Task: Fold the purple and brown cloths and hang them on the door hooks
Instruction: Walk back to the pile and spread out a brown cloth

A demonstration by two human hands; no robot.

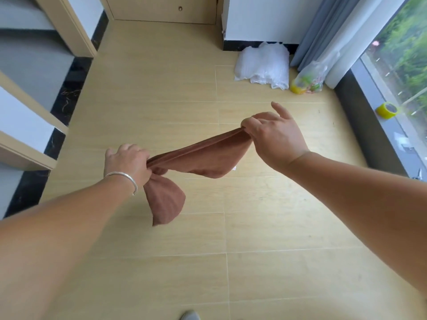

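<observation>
A brown cloth (198,158) hangs stretched between my two hands above the wooden floor. My left hand (127,163), with a silver bangle on the wrist, grips one bunched end, and a loose flap of the cloth droops below it. My right hand (275,137) pinches the other end, with the little finger sticking out. A wooden door (161,8) stands shut at the far end of the room; only its lower part shows, and no hooks are in view. No purple cloth is in view.
White plastic bags (263,65) and a clear bag with colourful contents (309,79) lie on the floor by the grey curtain (323,26). A yellow tape roll (388,110) sits on the window sill at the right. White stair steps (23,125) rise along the left.
</observation>
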